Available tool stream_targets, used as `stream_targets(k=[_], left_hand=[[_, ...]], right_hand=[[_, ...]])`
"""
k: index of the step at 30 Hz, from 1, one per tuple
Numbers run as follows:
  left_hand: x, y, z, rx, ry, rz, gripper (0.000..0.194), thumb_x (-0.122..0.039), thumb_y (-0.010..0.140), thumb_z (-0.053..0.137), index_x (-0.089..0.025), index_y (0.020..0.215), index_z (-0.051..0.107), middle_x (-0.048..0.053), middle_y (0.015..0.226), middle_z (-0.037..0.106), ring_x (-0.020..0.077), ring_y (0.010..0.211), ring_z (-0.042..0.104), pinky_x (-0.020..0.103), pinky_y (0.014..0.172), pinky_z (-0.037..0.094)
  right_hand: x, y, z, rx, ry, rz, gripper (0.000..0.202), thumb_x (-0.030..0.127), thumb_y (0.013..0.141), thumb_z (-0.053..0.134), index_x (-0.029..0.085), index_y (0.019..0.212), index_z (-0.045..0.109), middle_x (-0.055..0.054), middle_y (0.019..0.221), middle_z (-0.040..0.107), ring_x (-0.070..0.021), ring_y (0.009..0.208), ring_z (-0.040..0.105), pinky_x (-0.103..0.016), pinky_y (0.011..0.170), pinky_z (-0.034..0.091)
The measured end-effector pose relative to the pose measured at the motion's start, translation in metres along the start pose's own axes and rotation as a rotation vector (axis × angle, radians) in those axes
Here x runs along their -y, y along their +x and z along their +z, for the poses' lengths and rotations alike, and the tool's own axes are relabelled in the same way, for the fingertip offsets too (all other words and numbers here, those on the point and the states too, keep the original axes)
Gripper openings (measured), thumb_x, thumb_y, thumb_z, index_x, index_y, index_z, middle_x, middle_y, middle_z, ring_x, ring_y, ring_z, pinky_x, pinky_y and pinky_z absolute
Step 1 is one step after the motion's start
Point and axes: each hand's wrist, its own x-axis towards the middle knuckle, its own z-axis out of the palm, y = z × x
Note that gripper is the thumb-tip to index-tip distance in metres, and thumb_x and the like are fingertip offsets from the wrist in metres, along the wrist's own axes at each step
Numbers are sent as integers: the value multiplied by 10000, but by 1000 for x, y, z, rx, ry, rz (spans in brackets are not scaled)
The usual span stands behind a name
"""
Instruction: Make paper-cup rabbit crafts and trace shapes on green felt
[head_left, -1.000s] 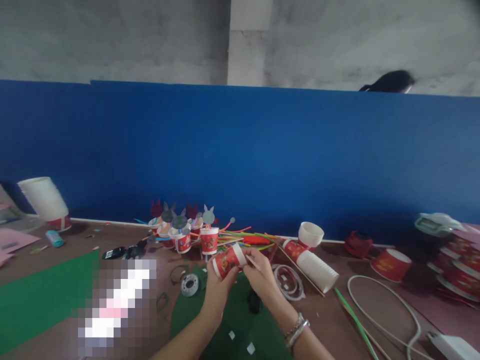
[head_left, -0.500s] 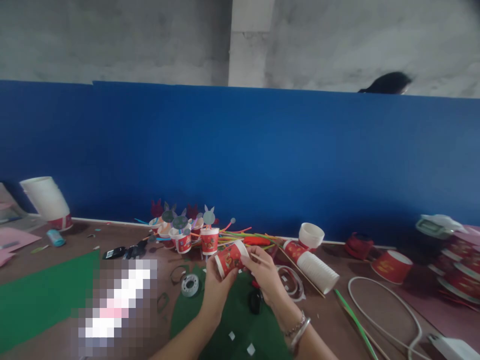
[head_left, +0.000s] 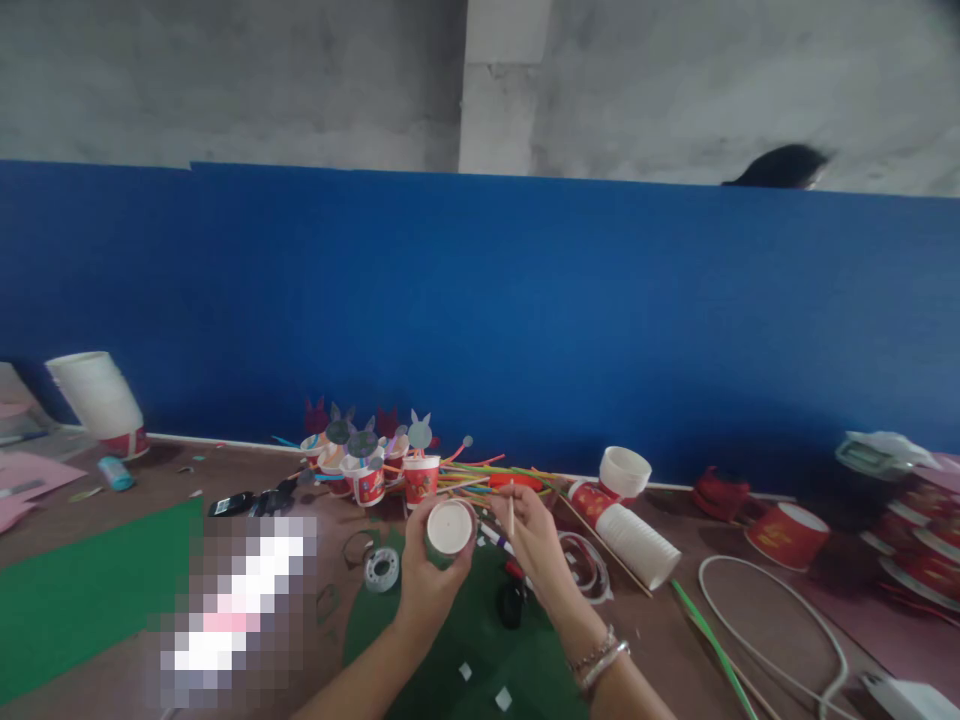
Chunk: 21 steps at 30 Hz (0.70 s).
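A paper cup [head_left: 450, 527] is wrapped in the fingers of my left hand [head_left: 429, 585], its round white end turned up toward me. To the right of it, my right hand [head_left: 531, 530] pinches a thin pale stick [head_left: 511, 510], which stands nearly upright and apart from the cup. Just beyond my hands is a red cup [head_left: 421, 480] with a grey rabbit-shaped cutout [head_left: 420, 430] above it. More decorated cups [head_left: 366, 482] with rabbit cutouts stand to its left.
Near my hands lie a tape roll [head_left: 382, 569], a black object [head_left: 511, 604] and colourful sticks [head_left: 517, 481]. A stack of cups [head_left: 637, 542], a white cable [head_left: 772, 565] and red bowls [head_left: 787, 535] are at right. Green paper [head_left: 97, 590] lies left. A person's head [head_left: 781, 166] shows behind the blue partition [head_left: 525, 300].
The cup in my left hand has turned from lying sideways to showing its round white end. My right hand has moved off the cup, and its stick now points upward.
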Motion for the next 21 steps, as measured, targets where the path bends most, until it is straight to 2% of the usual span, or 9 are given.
stream_targets(k=[4, 6, 8, 11, 13, 14, 17, 21], left_hand=[[9, -1, -1, 81, 40, 14, 475, -223, 617, 746, -200, 1052, 557, 72, 1039, 610, 238, 989, 574, 352, 929, 414], [11, 1, -1, 96, 4, -53, 481, -258, 633, 745, -201, 1069, 550, 67, 1035, 624, 229, 970, 587, 347, 921, 421], [10, 4, -1, 90, -129, -246, 466, -340, 657, 732, -200, 1069, 564, 69, 1024, 647, 234, 962, 604, 358, 899, 443], [7, 10, -2, 69, -474, -703, 382, -473, 705, 660, -188, 955, 616, 57, 874, 693, 238, 868, 652, 380, 818, 503], [8, 13, -4, -1, -675, -897, 296, -447, 718, 651, -190, 862, 624, 24, 757, 698, 217, 786, 673, 375, 783, 527], [9, 15, -5, -54, -738, -935, 241, -403, 720, 659, -194, 832, 619, 7, 724, 697, 202, 756, 677, 368, 775, 534], [13, 17, -8, -155, -838, -932, 109, -281, 742, 638, -200, 806, 603, -11, 729, 707, 180, 734, 681, 359, 757, 548], [16, 18, -8, -144, -846, -926, 68, -247, 783, 579, -181, 795, 592, 2, 708, 700, 177, 678, 675, 322, 640, 556]], right_hand=[[17, -3, -7, -54, -81, -134, 370, 536, 805, 504, 189, 874, 614, -57, 766, 675, -189, 678, 600, -271, 601, 450], [26, -6, -9, -83, -114, -172, 417, 550, 838, 442, 183, 873, 639, -37, 706, 642, -166, 603, 553, -258, 545, 415], [32, -9, -12, -115, -116, -197, 438, 540, 862, 410, 172, 858, 649, -24, 658, 593, -149, 566, 503, -250, 513, 382], [36, -12, -13, -120, -68, -223, 365, 490, 875, 427, 176, 877, 612, -10, 637, 559, -144, 570, 488, -243, 520, 379], [37, -15, -13, -78, -78, -270, 273, 439, 869, 466, 190, 873, 579, -5, 648, 568, -147, 584, 503, -243, 542, 392], [37, -17, -12, -45, -108, -302, 236, 408, 872, 471, 196, 861, 572, -7, 664, 577, -150, 599, 515, -246, 558, 400], [41, -26, -11, 85, -260, -467, 224, 304, 906, 399, 201, 831, 584, -33, 746, 595, -166, 690, 549, -265, 638, 421], [39, -36, -5, 304, -475, -753, 208, 172, 892, 373, 196, 858, 576, -47, 764, 567, -177, 726, 534, -291, 678, 415]])
